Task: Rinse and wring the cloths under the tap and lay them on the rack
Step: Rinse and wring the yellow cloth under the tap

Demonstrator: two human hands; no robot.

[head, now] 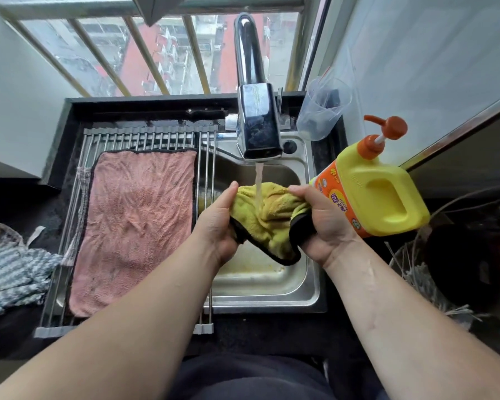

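A bunched yellow cloth with black trim (267, 217) hangs over the steel sink (272, 287), right under the chrome tap (257, 122). A thin stream of water (259, 186) falls onto it. My left hand (220, 223) grips its left end and my right hand (324, 223) grips its right end. A pink cloth (136, 226) lies spread flat on the metal roll-up rack (145, 137) that covers the sink's left half.
A yellow dish-soap pump bottle (378, 192) stands close to my right hand. A clear plastic cup (321, 111) sits behind it. A blue-white patterned cloth (12, 272) lies on the dark counter at left. A dark pot with wire items (451, 264) is at right.
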